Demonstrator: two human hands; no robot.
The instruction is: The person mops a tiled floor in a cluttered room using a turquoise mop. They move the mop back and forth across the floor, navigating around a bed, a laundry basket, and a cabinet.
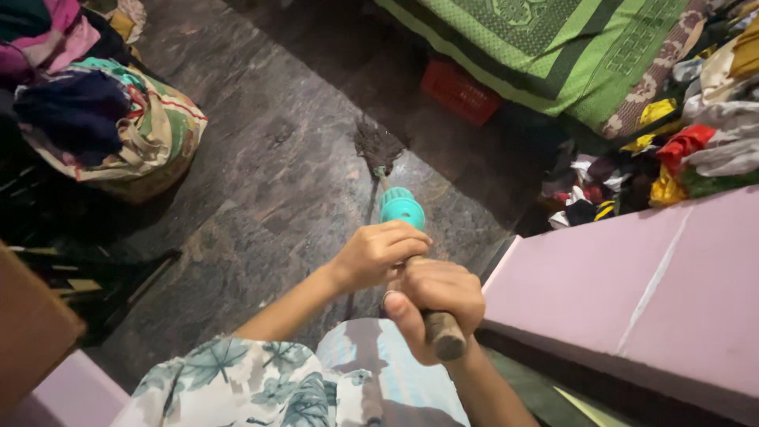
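Dark stone floor (261, 182), mottled grey-brown, is filling the middle of the view. A bed with a green patterned cover (553, 47) is sitting at the top right, a red crate (458, 91) tucked under its edge. A pink slab (632, 292) is running along the right side, with a heap of mixed clothes (672, 150) lying between it and the bed. A stuffed cloth bag (134, 130) is standing at the upper left.

Mop (402, 229): a brown wooden handle with a blunt round end, a teal plastic collar partway down, and a dark, ragged head resting on the floor near the bed. Its long axis is running from the handle end close to the person's lap, low in the frame, up and slightly left to the head on the floor. The head is pointing away from the person, toward the bed.

Left hand (379, 253) is wrapping tight around the handle just below the teal collar. Right hand (435, 300) is closing fully around the handle right behind it, near the blunt end, the two hands touching. A ring is showing on a right finger.
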